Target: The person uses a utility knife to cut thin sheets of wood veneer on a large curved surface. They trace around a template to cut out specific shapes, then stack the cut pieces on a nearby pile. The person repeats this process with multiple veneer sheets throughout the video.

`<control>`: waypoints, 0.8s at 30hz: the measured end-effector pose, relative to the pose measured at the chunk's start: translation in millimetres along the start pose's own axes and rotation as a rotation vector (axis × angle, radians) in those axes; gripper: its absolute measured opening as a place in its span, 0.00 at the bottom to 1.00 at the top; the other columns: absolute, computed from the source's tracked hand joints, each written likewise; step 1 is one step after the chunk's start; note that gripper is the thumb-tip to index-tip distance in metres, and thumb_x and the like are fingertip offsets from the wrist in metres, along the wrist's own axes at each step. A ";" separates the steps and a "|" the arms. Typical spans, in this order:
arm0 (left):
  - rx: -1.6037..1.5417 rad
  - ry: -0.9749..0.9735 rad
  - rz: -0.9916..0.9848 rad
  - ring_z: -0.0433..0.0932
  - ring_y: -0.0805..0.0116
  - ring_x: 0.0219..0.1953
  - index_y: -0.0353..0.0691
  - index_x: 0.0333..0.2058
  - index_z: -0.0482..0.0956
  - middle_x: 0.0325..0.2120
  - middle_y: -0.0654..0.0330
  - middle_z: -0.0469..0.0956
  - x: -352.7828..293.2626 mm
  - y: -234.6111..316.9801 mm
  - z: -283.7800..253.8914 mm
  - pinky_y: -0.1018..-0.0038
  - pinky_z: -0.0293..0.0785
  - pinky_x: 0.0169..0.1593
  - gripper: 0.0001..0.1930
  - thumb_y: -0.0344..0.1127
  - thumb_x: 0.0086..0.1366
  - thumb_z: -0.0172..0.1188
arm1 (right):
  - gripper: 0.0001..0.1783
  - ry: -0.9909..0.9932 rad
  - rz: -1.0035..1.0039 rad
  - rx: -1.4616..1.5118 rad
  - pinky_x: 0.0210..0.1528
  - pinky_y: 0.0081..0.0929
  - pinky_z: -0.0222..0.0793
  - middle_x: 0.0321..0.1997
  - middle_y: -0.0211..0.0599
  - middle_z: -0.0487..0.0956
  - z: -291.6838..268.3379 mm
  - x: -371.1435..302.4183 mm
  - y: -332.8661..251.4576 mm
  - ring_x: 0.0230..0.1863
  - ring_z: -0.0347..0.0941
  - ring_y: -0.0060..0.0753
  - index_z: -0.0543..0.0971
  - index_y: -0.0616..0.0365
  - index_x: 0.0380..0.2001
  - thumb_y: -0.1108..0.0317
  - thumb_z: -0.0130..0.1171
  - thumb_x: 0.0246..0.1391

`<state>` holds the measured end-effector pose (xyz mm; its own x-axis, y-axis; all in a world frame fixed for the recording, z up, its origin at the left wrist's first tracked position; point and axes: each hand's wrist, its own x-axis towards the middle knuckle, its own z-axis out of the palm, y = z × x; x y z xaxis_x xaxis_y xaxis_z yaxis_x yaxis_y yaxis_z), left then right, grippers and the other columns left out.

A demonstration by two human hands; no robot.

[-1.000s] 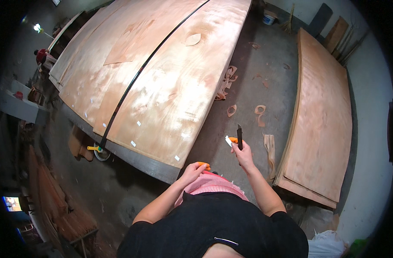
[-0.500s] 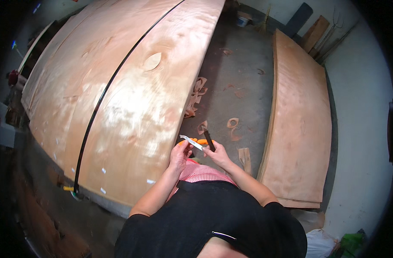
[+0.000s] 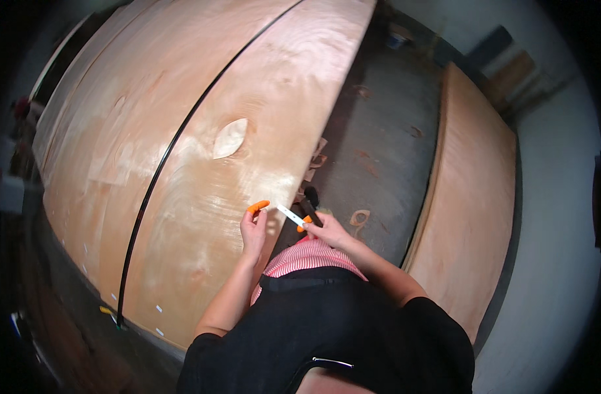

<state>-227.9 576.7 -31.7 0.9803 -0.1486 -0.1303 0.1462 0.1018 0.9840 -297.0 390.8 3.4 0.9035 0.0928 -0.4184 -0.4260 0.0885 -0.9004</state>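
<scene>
My left hand [image 3: 253, 231] is raised over the near right part of a large wood veneer sheet [image 3: 202, 217]. An orange finger cover [image 3: 258, 206] sits on one of its fingers, and no held object shows in it. Beside the sheet's right edge, my right hand [image 3: 327, 231] is closed around a dark-handled tool [image 3: 311, 211] and a narrow white strip [image 3: 289, 215] with small dark spots. The strip's free end points toward my left hand, a short gap away. Orange covering [image 3: 304, 224] also shows at my right fingers. A pale leaf-shaped patch [image 3: 231, 138] lies farther up the sheet.
A black cord or bar [image 3: 161, 164] crosses the sheet lengthwise. To the right stands another stack of wood sheets [image 3: 468, 197], beyond a strip of grey floor [image 3: 399, 131] with veneer scraps [image 3: 359, 218]. Boards and tools lean by the far right wall.
My left hand has let go of the white strip and moved left over the sheet. The strip stays in my right hand. The whole view has shifted and tilted.
</scene>
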 end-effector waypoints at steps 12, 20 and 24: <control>1.161 0.149 0.169 0.55 0.50 0.55 0.29 0.52 0.58 0.55 0.45 0.53 184.0 5.6 21.2 0.63 0.53 0.56 0.30 0.41 0.54 0.55 | 0.08 -0.235 0.048 -0.195 0.16 0.12 0.47 0.13 0.20 0.66 -103.7 216.8 -89.6 0.14 0.56 0.11 0.75 0.59 0.30 0.65 0.53 0.51; 1.285 0.196 0.117 0.51 0.52 0.58 0.29 0.51 0.57 0.54 0.46 0.54 230.5 -23.9 38.9 0.58 0.47 0.58 0.35 0.47 0.50 0.57 | 0.10 -0.268 0.059 -0.258 0.16 0.13 0.48 0.14 0.20 0.65 -101.9 296.7 -121.2 0.14 0.55 0.11 0.75 0.59 0.31 0.63 0.54 0.50; 1.271 0.213 0.087 0.50 0.53 0.58 0.30 0.52 0.57 0.55 0.47 0.53 234.4 -22.3 42.7 0.58 0.46 0.58 0.36 0.48 0.50 0.57 | 0.10 -0.268 0.101 -0.229 0.19 0.14 0.53 0.14 0.21 0.65 -84.5 324.2 -126.0 0.16 0.59 0.13 0.75 0.61 0.31 0.65 0.55 0.50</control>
<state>-7.0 497.6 -79.0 0.9991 -0.0175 0.0386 -0.0315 -0.9161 0.3998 53.5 326.0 -28.9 0.8003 0.3488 -0.4878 -0.4636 -0.1563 -0.8722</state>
